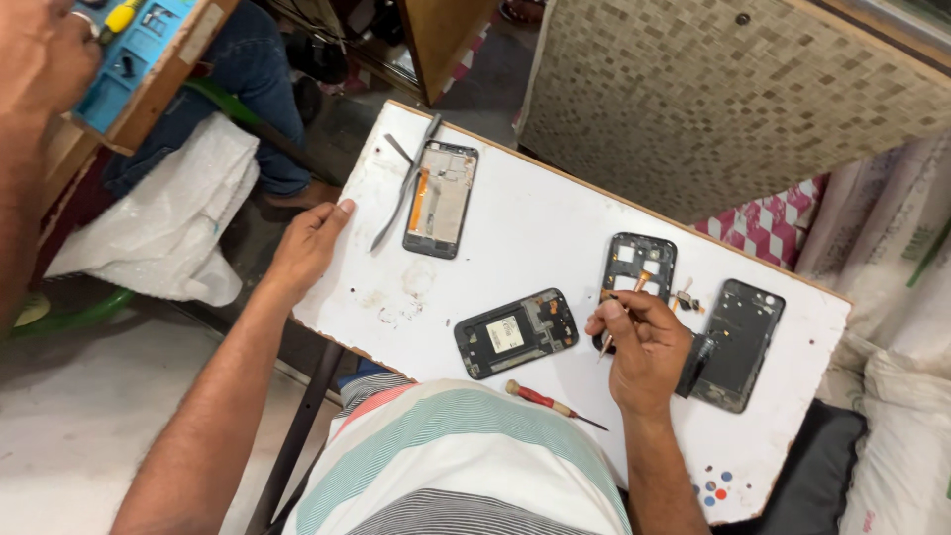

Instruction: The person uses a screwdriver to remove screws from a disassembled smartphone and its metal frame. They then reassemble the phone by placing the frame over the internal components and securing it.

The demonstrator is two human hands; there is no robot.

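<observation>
A white board (515, 233) is laid across a dark stand as a worktop, and several phone parts are spread on it. Near its far left corner a phone chassis (441, 198) with an orange strip lies face up, and grey tweezers (407, 181) are laid just beside it, overlapping its left edge. At the near middle a black inner frame (516, 333) with a white label is set at a slant. A red-handled screwdriver (550, 403) lies just in front of it, close to the striped shirt (456, 461). At the right a black back shell (734, 344) is placed, with small loose parts (686, 298) between it and a black midframe (639, 267).

The right hand (646, 352) is closed around a thin wooden-handled tool (624, 312), whose tip is held against the midframe. The left hand (305, 248) is open and rests flat on the board's left edge, holding nothing.

At the upper left another person's hand (40, 54) is seen beside a blue tray (134, 54); a yellow-handled tool and small bits are kept in it, too small to make out.
</observation>
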